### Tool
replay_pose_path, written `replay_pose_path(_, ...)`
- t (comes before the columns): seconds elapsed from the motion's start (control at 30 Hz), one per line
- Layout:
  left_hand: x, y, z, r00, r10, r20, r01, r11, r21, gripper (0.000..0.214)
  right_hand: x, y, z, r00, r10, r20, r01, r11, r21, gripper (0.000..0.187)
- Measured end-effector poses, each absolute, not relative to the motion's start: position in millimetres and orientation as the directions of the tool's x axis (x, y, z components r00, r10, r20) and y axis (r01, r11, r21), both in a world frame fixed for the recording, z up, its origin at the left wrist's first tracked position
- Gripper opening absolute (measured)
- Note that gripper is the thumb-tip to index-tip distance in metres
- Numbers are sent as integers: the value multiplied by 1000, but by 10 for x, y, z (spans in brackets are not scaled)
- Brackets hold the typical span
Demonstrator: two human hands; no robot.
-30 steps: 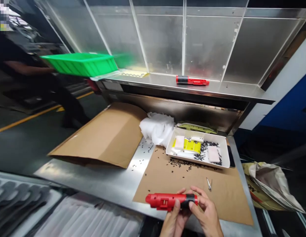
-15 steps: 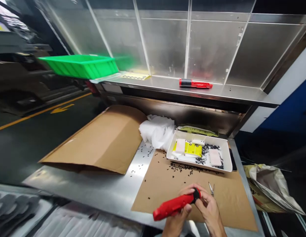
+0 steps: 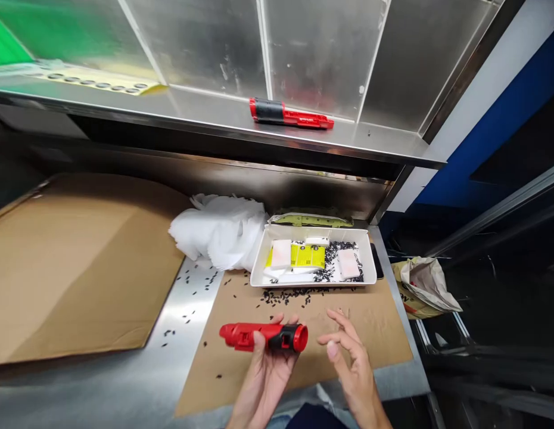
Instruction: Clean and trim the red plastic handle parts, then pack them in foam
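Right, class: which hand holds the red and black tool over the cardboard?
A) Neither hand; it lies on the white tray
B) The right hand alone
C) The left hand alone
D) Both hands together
C: the left hand grips the red and black tool, while the right hand is open beside it, touching nothing.

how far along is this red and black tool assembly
Looks done: one matching red and black tool lies on the upper steel shelf. In hand: the left hand grips a second red tool above the cardboard sheet; the right hand is open beside it, holding nothing. Possibly left: small black parts lie in the white tray and loose in front of it; whether this tool needs more, I cannot tell.
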State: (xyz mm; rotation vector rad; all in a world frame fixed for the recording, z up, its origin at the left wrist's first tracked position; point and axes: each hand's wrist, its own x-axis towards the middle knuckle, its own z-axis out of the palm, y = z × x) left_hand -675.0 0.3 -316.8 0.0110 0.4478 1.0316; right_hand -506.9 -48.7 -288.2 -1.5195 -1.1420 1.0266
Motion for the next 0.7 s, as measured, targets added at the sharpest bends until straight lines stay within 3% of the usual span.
replay_pose_path(0.1,-6676,-19,-3198,468,789,-398,-791,574,210,26,-5222,-511,-2850,146,984,-100,122,-118,-986,45)
replay_pose_path(0.27,-6595,1,-3209,423,732,-533,-736,621,269,36,-5334,-492,-2856,-48,992,-119,31,-118,-993,69)
replay_pose_path(0.37,-6600,45,-3141,386,687,-616,-657,673,338,46,-5295,-499,-2848,-64,996,-62,252,-44,-967,68)
replay_pose_path(0.5,-6635,99,-3089,375,667,-644,-547,720,428,49,-5125,-525,-2863,-132,989,74,610,139,-780,50)
replay_pose_path(0.6,-6660,183,-3048,273,745,-608,-448,658,605,52,-4889,-541,-2953,-91,991,102,710,136,-690,39)
replay_pose_path(0.7,-6694,320,-2922,58,897,-438,-175,442,880,50,-4590,-522,-3163,213,976,56,689,-109,-717,31)
